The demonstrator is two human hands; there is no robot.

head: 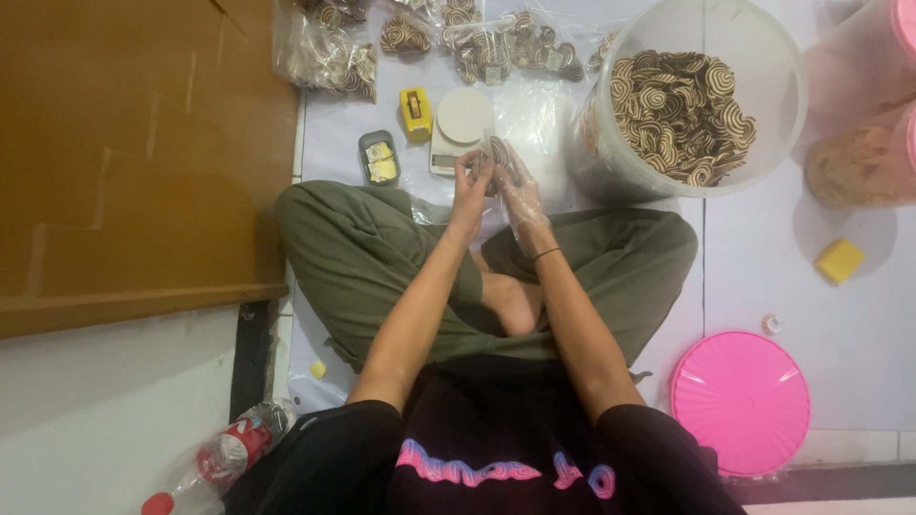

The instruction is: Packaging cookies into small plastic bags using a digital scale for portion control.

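Swirl biscuits [497, 151], brown-and-cream, a few of them in a small clear bag [503, 167] pinched between both hands above the crossed legs. Left hand [471, 181], bare, fingers pressed together on the bag's near-left edge; right hand [520, 191], in a thin clear glove, closed round the bag's right side. Just beyond the grip: a small white kitchen scale [461, 122], its round pan bare. Left of the scale: a yellow tape dispenser [415, 113] and a grey tin [379, 158] with yellow contents. Right of the grip, near: a large translucent tub [763, 57], partly filled with loose biscuits of the same kind. Farther beyond the scale: several filled bags [487, 43] lying in a row, more at far left. Right of the tub: pink-lidded containers [863, 157], a yellow sponge [840, 260]; nearer the person, a pink lid [740, 401] on the floor. Behind the left elbow: a crushed plastic bottle [229, 456]. Progress, as judged: a number of bags done, one in hand, and much loose stock left in the tub.
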